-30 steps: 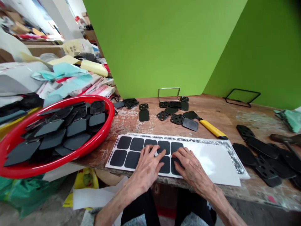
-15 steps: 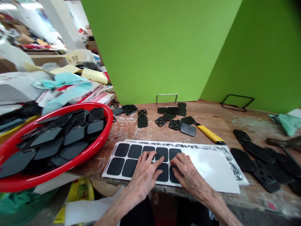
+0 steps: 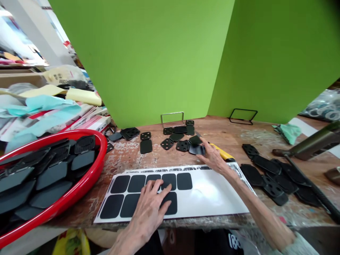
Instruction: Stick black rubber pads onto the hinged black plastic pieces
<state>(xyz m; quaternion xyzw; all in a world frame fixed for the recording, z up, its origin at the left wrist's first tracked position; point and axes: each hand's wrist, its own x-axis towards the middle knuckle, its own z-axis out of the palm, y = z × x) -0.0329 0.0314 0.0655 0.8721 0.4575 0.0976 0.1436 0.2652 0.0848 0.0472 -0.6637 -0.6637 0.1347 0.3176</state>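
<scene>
My left hand (image 3: 148,205) lies flat on a white backing sheet (image 3: 209,194), its fingers spread over rows of black adhesive pads (image 3: 176,203). My right hand (image 3: 211,156) reaches past the sheet's far edge, and its fingertips pinch a black pad (image 3: 197,149). That pad sits just over a black plate with holes (image 3: 182,145). Several more holed plates and pads (image 3: 167,143) lie nearby. Partly behind my right hand is a yellow-handled tool (image 3: 221,152). Part of the pad row is hidden under my left hand.
A red basin (image 3: 98,166) piled with black pieces stands at the left on a worn wooden bench (image 3: 225,136). Black pieces (image 3: 268,170) lie heaped at the right beside a long-handled tool (image 3: 313,145). Wire frames (image 3: 172,118) stand against the green backdrop (image 3: 148,63).
My right hand has moved off the sheet to the far side, now pinching a black pad. The near row's rightmost pad is gone from the sheet. My view has turned slightly left.
</scene>
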